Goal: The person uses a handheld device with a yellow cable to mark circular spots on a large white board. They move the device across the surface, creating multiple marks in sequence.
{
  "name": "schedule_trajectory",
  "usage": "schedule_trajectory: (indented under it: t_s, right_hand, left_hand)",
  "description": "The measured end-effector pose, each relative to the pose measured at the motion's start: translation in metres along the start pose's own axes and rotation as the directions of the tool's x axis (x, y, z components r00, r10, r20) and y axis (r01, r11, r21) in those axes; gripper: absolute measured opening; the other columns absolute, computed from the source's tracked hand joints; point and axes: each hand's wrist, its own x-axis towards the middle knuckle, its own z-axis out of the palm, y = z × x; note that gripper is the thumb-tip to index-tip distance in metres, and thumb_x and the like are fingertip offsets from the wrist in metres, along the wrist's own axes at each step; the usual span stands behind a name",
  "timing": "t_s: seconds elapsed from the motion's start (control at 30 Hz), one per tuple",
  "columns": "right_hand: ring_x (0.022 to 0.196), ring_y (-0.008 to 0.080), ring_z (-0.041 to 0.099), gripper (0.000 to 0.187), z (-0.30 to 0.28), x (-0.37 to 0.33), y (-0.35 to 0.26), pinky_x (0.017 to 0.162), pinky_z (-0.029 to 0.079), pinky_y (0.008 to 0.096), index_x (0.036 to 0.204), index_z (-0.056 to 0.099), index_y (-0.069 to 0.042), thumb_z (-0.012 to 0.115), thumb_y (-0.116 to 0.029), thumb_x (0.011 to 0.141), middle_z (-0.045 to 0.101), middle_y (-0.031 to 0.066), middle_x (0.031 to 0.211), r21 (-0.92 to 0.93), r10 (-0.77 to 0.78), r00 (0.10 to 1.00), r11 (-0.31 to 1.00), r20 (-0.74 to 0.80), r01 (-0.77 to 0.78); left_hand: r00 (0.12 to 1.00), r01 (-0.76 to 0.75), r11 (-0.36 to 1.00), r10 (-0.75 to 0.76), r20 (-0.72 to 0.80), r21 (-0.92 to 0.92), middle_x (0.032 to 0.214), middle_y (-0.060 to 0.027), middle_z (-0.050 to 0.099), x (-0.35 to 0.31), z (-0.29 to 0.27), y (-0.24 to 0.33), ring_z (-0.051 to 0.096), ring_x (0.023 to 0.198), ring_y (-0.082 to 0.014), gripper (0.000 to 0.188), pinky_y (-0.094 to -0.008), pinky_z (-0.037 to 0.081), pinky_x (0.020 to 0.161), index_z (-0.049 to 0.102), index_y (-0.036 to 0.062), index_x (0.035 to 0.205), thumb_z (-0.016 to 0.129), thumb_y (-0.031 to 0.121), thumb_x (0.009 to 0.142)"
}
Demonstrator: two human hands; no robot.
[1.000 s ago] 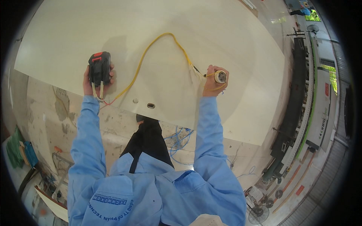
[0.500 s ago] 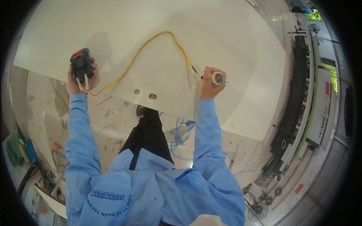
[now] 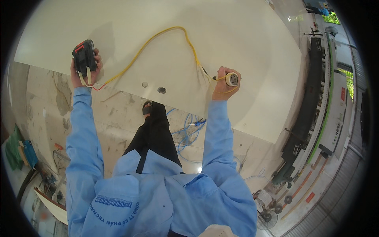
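My left hand point(image 3: 95, 75) is wrapped around a black battery pack point(image 3: 84, 59) with a red strip, over the left part of a large pale board point(image 3: 260, 51). Two white-sleeved leads run from the pack's near end into a yellow cable point(image 3: 144, 46). That cable arches over the board to my right hand point(image 3: 220, 90), which is closed around a small cylindrical device point(image 3: 232, 79), perhaps a motor. The device's round grey end faces up, with a pale rim. A thin yellow wire loops by it; the rest of its body is hidden in my fingers.
Two cut-outs, one of them an oval hole point(image 3: 161, 90), lie near the board's front edge. Tangled blue hose point(image 3: 187, 136) is on the floor by my legs. A long machine point(image 3: 335, 114) stands at right, with a fan point(image 3: 267, 219) at lower right.
The view has shifted slightly, so the board and both hands appear higher. My right hand is a little further right and the device has tilted slightly. Both grips are kept.
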Motion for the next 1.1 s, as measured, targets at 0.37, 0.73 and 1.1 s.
schedule_trajectory:
  t_s: [0.37, 0.73, 1.1]
  right_hand:
    - [0.076, 0.0166, 0.063, 0.018, -0.006, -0.024, -0.002, 0.071, 0.054, 0.0314, 0.089, 0.057, -0.004, 0.073, -0.002, 0.082, 0.066, 0.0092, 0.084, -0.040, 0.006, 1.000, 0.999, -0.012, -0.007]
    - [0.076, 0.0167, 0.064, 0.016, -0.018, -0.035, -0.015, 0.071, 0.054, 0.0311, 0.090, 0.058, -0.004, 0.072, -0.002, 0.082, 0.066, 0.0092, 0.083, -0.123, -0.041, 0.999, 0.992, -0.001, 0.041]
    - [0.071, 0.0125, 0.061, 0.021, -0.029, -0.054, -0.017, 0.065, 0.053, 0.0271, 0.092, 0.057, -0.005, 0.075, -0.002, 0.082, 0.068, 0.0090, 0.086, -0.061, -0.064, 0.998, 0.996, -0.020, 0.063]
  left_hand:
    - [0.997, -0.012, 1.000, 0.012, 0.070, 0.003, 0.141, -0.0228, 0.043, 0.002, -0.009, 0.003, 0.049, 0.118, -0.0336, 0.073, -0.0467, 0.047, 0.095, 0.034, 0.0026, 0.151, 0.055, 0.043, 0.094]
    - [0.999, -0.035, 0.999, 0.035, 0.009, 0.024, 0.139, -0.0209, 0.045, 0.002, -0.006, 0.004, 0.050, 0.116, -0.0318, 0.074, -0.0450, 0.047, 0.092, 0.035, 0.0037, 0.151, 0.060, 0.040, 0.092]
    - [0.995, -0.009, 0.999, 0.012, 0.097, -0.032, 0.143, -0.0257, 0.042, 0.002, -0.013, 0.008, 0.048, 0.120, -0.0356, 0.072, -0.0493, 0.046, 0.096, 0.033, 0.0022, 0.152, 0.051, 0.044, 0.096]
